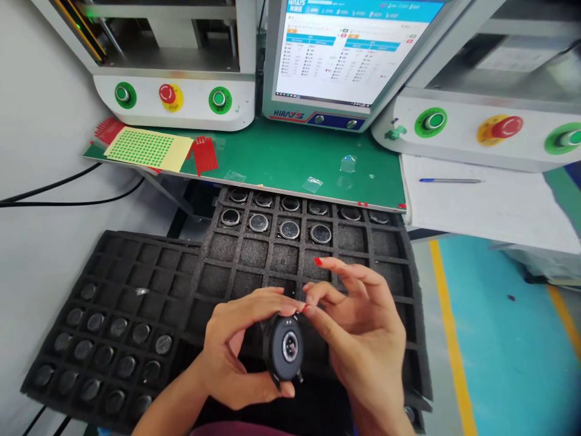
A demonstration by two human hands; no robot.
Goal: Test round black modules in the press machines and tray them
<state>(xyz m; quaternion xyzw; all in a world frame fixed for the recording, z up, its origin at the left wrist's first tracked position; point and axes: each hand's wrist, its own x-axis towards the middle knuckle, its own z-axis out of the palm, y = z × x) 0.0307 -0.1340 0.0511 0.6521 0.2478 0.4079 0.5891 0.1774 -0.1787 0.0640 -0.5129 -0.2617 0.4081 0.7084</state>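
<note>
In my left hand (pixel 242 351) is a round black smartwatch case (pixel 287 354) without a strap, gripped at its edges between thumb and fingers. Its back, with a round sensor window, faces me. My right hand (pixel 363 333) meets it at the upper edge, thumb and a finger pinched on a small red piece of tape (pixel 305 307). Another bit of red tape (pixel 318 261) clings to a raised fingertip of that hand. Beneath both hands lies a black foam tray (pixel 254 251), with watch cases (pixel 289 229) in its far rows.
A second foam tray (pixel 158 257) holding several watch cases lies at left. The green bench (pixel 272 151) carries red tape strips (pixel 206 155), a sheet of green dots (pixel 145 147) and clear film scraps (pixel 313 184). Behind stand a monitor (pixel 349 54) and two button-panel machines; a pen (pixel 449 180) lies on paper.
</note>
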